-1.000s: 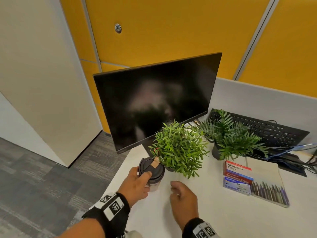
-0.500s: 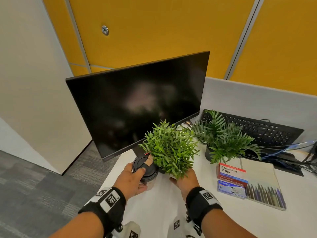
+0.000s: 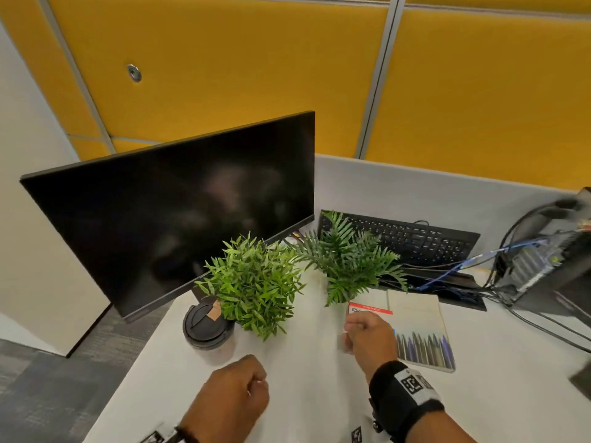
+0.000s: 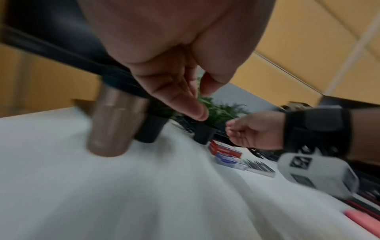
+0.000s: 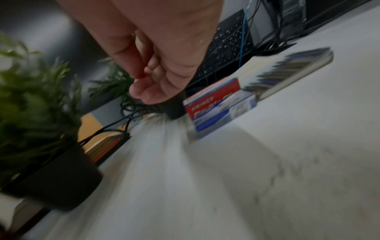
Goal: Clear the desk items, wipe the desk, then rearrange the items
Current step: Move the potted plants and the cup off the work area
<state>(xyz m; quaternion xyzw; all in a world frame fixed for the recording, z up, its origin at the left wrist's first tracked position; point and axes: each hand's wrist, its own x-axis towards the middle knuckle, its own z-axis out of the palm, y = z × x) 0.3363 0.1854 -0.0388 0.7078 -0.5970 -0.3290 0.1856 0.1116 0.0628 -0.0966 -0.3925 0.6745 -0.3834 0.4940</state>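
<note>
A lidded coffee cup (image 3: 208,327) (image 4: 115,123) stands at the desk's left edge beside a small leafy plant (image 3: 256,282) in a black pot (image 5: 61,180). A fern-like plant (image 3: 348,263) stands behind it to the right. My left hand (image 3: 252,372) (image 4: 200,104) hovers near me, short of the cup, fingers loosely curled and holding nothing. My right hand (image 3: 355,327) (image 5: 148,87) hangs over the stacked red and blue clip boxes (image 3: 367,310) (image 5: 218,104), loosely curled and empty. The wrist views are blurred.
A black monitor (image 3: 176,212) fills the back left. A keyboard (image 3: 409,238) leans on the grey partition, with cables (image 3: 463,270) and a computer box (image 3: 543,260) to the right. A notebook with several pens (image 3: 419,330) lies beside the boxes on the white desk (image 3: 307,378).
My left hand has let go of the cup and drawn back toward me. My right hand has left the leafy plant's pot and moved right, over the clip boxes.
</note>
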